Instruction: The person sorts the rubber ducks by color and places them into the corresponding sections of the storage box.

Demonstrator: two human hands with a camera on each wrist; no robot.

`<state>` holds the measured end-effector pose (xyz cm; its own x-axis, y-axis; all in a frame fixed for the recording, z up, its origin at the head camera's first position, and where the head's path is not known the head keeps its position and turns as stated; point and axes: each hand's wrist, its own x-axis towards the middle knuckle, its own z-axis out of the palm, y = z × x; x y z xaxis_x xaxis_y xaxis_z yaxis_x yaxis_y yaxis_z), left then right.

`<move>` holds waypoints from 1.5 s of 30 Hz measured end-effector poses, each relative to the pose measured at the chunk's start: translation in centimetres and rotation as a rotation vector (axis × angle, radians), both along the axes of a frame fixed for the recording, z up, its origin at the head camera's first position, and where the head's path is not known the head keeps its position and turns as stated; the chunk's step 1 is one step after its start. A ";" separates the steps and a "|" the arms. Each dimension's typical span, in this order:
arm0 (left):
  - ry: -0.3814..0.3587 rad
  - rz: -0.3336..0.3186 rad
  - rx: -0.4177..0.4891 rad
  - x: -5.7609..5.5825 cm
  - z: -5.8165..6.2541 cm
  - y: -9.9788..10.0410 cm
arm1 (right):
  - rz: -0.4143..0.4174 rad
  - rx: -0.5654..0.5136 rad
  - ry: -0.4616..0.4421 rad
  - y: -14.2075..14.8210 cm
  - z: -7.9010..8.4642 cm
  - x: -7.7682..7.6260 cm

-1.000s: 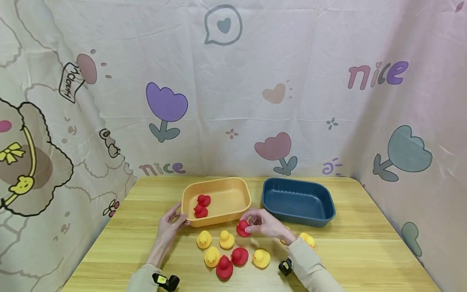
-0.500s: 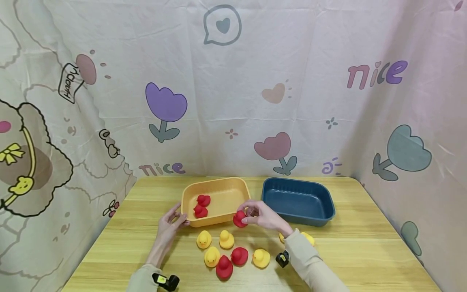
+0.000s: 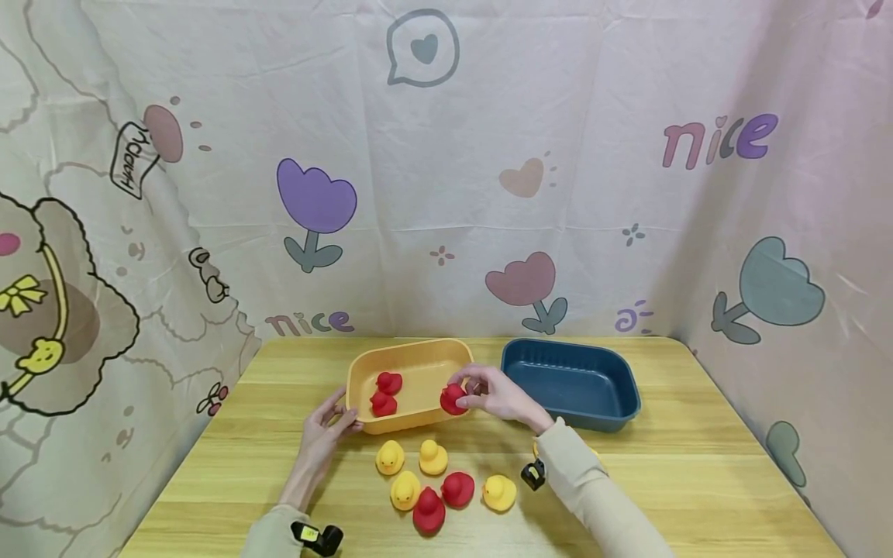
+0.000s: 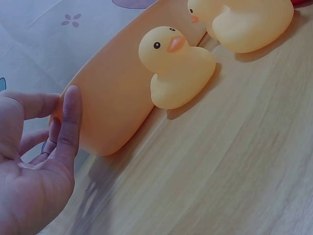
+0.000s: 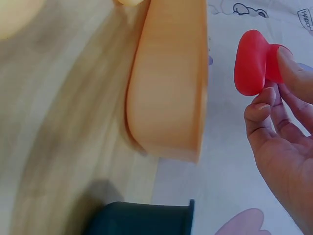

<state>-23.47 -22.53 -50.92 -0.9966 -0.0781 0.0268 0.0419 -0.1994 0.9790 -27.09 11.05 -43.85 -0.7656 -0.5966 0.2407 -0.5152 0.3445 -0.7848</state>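
My right hand [image 3: 497, 393] pinches a red rubber duck [image 3: 452, 398] between thumb and fingers. In the right wrist view that red duck [image 5: 251, 63] is above the rim of the orange plastic bin [image 5: 168, 83]. My left hand [image 3: 326, 426] grips the near left corner of the orange bin [image 3: 418, 424]; in the left wrist view its fingers [image 4: 72, 115] lie on the bin's end wall. Two red ducks [image 3: 384, 403] sit in the left part of that bin. In front of it, several yellow ducks [image 3: 432, 458] and two red ducks [image 3: 429, 511] stand on the table.
A dark blue bin [image 3: 572, 384] stands to the right of the orange one. Yellow ducks are partly hidden beneath my right sleeve [image 3: 579, 480]. A printed curtain [image 3: 432, 170] hangs behind the wooden table [image 3: 670, 465].
My right hand has lifted the red duck from in front of the orange bin, up and forward over its near right rim. My left hand stays at the bin's corner.
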 end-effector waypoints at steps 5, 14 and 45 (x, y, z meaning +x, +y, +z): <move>-0.006 0.002 -0.013 0.0 0.1 0.0 | 0.014 -0.003 0.011 -0.4 0.5 -0.6; -0.008 0.004 -0.009 0.0 0.1 0.0 | -0.008 0.042 0.019 -1.5 1.1 -1.5; -0.017 -0.007 -0.029 0.1 0.1 -0.1 | -0.009 0.086 -0.035 -6.5 -0.8 -4.7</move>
<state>-23.37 -22.59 -50.83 -0.9975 -0.0703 0.0120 0.0239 -0.1709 0.9850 -31.80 4.56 -44.64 -0.7782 -0.6068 0.1618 -0.4843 0.4158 -0.7698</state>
